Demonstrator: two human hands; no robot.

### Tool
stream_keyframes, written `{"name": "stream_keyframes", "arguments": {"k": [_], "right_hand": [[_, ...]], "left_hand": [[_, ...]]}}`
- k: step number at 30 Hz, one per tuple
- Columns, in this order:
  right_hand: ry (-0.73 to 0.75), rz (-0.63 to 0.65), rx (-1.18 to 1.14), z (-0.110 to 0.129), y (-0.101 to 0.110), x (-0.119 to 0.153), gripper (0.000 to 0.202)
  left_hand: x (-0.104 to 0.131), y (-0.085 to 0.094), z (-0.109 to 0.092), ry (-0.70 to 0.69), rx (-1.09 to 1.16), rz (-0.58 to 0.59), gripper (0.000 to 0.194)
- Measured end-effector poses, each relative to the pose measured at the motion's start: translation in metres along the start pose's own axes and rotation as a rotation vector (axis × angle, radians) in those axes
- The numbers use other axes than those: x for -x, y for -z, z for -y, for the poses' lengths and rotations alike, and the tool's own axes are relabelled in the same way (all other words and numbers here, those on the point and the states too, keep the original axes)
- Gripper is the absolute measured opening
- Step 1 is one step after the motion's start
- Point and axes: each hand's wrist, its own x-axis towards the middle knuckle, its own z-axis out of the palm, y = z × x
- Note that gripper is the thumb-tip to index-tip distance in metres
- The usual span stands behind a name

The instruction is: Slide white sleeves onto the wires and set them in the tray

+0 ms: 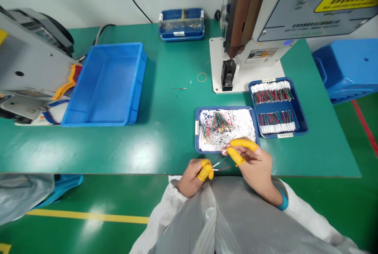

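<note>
My left hand (195, 176), with yellow finger cots, is closed in a pinch on thin wires (224, 168) in green and red with white sleeving at their base. The loose ends point right. Yellow cots also cover fingers of my right hand (254, 163), which pinches a small white sleeve (225, 151) just above the green wire's tip. Whether sleeve and wire touch, I cannot tell. Behind my hands sits a blue tray (197, 138) of loose white sleeves with a tangle of red and green wires on top.
Right of it, another blue tray (273, 107) holds two rows of sleeved wires. A machine (248, 55) stands behind, a second machine (35, 65) at left. A large blue bin (102, 84), stacked trays (181, 23), a rubber band (202, 77) and a loose wire (180, 88) lie on the green table.
</note>
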Motion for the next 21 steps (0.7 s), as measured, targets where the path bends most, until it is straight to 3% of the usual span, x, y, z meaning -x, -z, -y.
{"name": "stream_keyframes", "arguments": {"k": [3,8,11,13,17,21], "right_hand": [[-0.019,0.083,0.02,0.001,0.003,0.0,0.024],[-0.026,0.327,0.103,0.003,0.008,-0.002,0.035],[0.01,0.377,0.3,0.002,0.008,-0.004,0.017],[0.027,0.373,0.388,0.001,0.008,-0.004,0.005],[0.07,0.4,0.485,-0.004,0.01,-0.001,0.012],[0.116,0.472,0.534,-0.011,0.013,0.0,0.02]], "left_hand": [[0.001,-0.001,0.002,0.026,-0.008,-0.037,0.055],[0.003,-0.003,0.007,0.059,-0.043,-0.152,0.049],[0.004,-0.007,0.009,0.068,-0.052,-0.183,0.048],[0.005,-0.009,0.009,0.076,-0.049,-0.176,0.05],[0.006,-0.011,0.007,0.082,-0.031,-0.15,0.053],[0.003,-0.011,0.001,0.043,-0.003,-0.051,0.053]]}}
